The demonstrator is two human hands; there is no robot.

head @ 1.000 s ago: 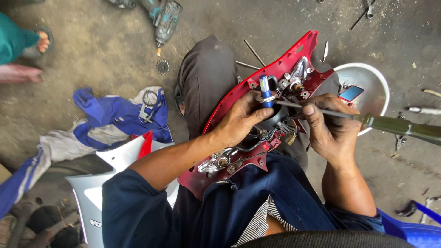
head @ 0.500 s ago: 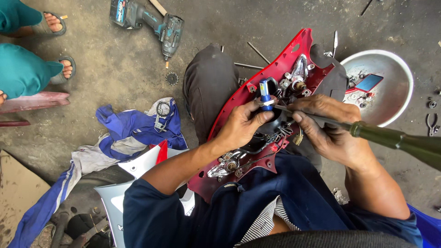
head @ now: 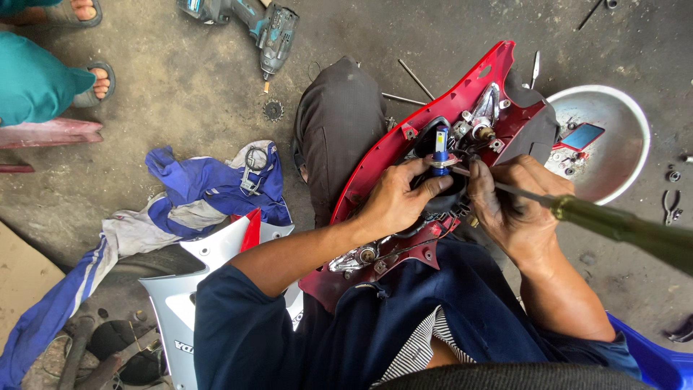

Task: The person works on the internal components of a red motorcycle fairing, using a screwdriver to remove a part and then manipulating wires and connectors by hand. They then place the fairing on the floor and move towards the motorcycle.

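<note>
On the person's lap, a glossy red plastic motorcycle headlight cowl (head: pixel 404 155) lies with its hollow inner side up, showing a chromed reflector housing, grey brackets and small screws. Its long axis runs diagonally, from the lower left near the person's waist up to the right, where its narrow end points toward the top right of the view. Near the middle of it stands one small bulb with a blue cylindrical body and a silver metal collar (head: pixel 441 149), upright, its tip pointing away from the person.

The left hand (head: pixel 395 200) is curled around the dark bulb socket, thumb and fingers pinching just under the bulb's collar. The right hand (head: pixel 511 204) is closed in a fist around the thin metal shaft of one long screwdriver with a dull green handle (head: pixel 628 230); the tool lies nearly level, handle out to the right, tip pointing left at the bulb's base.

Just right of the cowl sits one round white metal bowl (head: pixel 635 130) holding small parts and a blue rectangular piece. On the concrete floor above lie one teal and black cordless impact driver (head: pixel 263 25) and one small dark sprocket (head: pixel 273 110). To the left lies one crumpled blue and white cloth garment (head: pixel 195 195), and beside it one silver-white plastic fairing panel (head: pixel 180 296).
</note>
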